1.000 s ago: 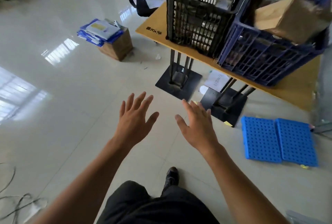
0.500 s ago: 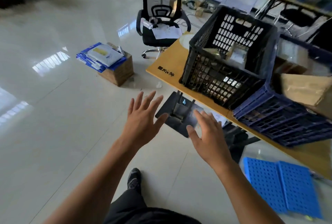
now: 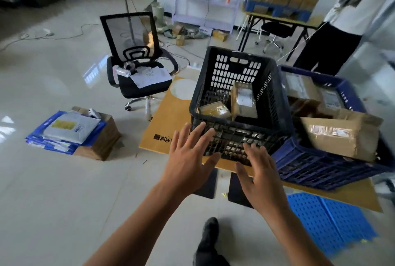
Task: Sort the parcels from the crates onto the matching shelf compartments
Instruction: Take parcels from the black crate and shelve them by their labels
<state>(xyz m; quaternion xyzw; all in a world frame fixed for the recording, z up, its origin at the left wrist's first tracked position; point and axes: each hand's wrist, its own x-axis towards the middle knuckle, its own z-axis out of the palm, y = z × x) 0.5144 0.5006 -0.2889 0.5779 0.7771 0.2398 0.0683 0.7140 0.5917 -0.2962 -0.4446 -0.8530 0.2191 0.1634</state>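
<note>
A black crate (image 3: 239, 69) stands on a low wooden table (image 3: 171, 120) and holds two small brown parcels (image 3: 243, 100). Right beside it sits a blue crate (image 3: 320, 165) with several cardboard parcels, the largest a taped box (image 3: 339, 135) leaning over its near rim. My left hand (image 3: 190, 159) and my right hand (image 3: 258, 171) are stretched out with fingers spread, just in front of the black crate's near wall. Neither hand holds anything. No shelf compartments are clearly in view.
A black office chair (image 3: 136, 67) with papers stands left of the table. A cardboard box topped with blue mailers (image 3: 70, 133) sits on the floor at left. Blue perforated panels (image 3: 329, 221) lie at lower right. A person (image 3: 333, 37) stands behind the blue crate.
The view has risen and closed in on the table. Both hands have moved forward from over the bare floor to just before the black crate's front wall, still spread and holding nothing.
</note>
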